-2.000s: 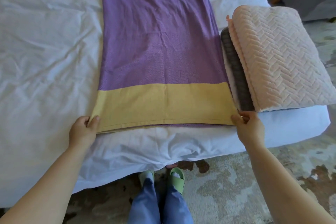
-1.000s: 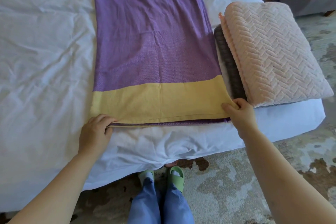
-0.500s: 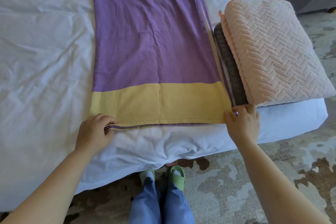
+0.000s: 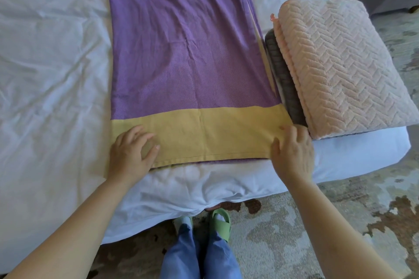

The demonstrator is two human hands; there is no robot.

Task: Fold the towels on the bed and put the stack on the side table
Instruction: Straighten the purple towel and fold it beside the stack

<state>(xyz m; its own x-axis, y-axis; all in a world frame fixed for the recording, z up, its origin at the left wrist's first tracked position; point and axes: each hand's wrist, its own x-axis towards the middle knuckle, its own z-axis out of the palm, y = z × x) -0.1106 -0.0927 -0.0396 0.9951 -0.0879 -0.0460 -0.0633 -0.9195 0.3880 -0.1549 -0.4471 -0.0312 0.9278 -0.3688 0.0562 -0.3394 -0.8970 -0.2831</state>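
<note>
Both hands lie palm-down on the towel. The left hand [image 4: 132, 154] is spread, fingers relaxed and thumb out, pressing the left end of the yellow band [image 4: 215, 133]. The right hand [image 4: 292, 154] rests on the band's right end, fingers stretched forward over the cloth. Neither grips anything.

The purple towel [image 4: 181, 41] is doubled lengthwise, a purple under-layer peeping out below the yellow hem. It runs from the near edge of the bed [image 4: 45, 75] towards the far side, roughly midway across.

At the bed's near right corner sits a folded stack: a pink towel [image 4: 340, 63] with a herringbone weave on top and a grey towel [image 4: 285, 84] under it. The stack is just beside the purple towel's right edge, close to the right hand.

Below the bed's edge, green slippers [image 4: 221, 222] stand on a mottled rug [image 4: 340, 222].
</note>
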